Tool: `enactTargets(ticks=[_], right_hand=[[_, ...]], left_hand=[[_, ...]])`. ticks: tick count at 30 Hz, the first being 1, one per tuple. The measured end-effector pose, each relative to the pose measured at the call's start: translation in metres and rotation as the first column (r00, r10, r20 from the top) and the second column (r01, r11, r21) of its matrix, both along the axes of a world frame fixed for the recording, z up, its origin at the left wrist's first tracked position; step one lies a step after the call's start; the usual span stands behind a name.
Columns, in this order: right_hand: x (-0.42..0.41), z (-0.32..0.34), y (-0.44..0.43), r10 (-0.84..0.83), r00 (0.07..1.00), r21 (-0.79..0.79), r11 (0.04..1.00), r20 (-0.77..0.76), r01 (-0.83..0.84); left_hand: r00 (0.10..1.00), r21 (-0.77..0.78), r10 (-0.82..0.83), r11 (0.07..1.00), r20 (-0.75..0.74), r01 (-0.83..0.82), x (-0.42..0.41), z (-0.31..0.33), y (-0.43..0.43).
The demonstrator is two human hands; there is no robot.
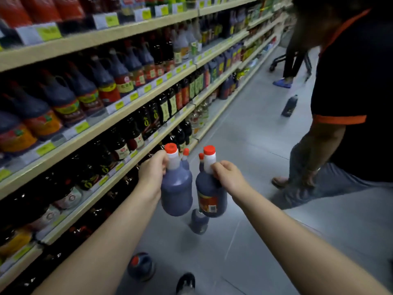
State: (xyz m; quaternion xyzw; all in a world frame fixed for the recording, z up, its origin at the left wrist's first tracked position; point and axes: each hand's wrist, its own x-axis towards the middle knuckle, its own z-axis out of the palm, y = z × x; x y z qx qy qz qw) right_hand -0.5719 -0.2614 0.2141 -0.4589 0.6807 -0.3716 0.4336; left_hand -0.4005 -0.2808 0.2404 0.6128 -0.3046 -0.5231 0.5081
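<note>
I get only one head camera, standing close beside the shelves [95, 38], looking forward and down along them, with them filling its left.

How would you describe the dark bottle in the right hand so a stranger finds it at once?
Beside the long shelving, two arms reach out over the grey floor. The right hand grips a dark red-capped bottle by its white neck. Unlike the plain-sided bottle in the left hand, it shows a red label with a barcode.
</note>
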Motion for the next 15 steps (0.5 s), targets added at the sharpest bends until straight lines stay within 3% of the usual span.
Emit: enactTargets(ticks=[8, 15], right_hand=[[-0.048, -0.003, -0.043, -0.187, 0.981, 0.038, 0.981, -0.047, 0.189], [-0.087, -0.001, -0.092, -0.275, 0.961, 0.079, 0.959, 0.019, 0.272]], left_hand=[[0.984, 0.061, -0.178, 0.982, 0.006, 0.178, -0.040, 0.000, -0.066], [0.962, 0.036, -0.268, 0.963, 0.047, 0.267, -0.082, 0.005, -0.122]])
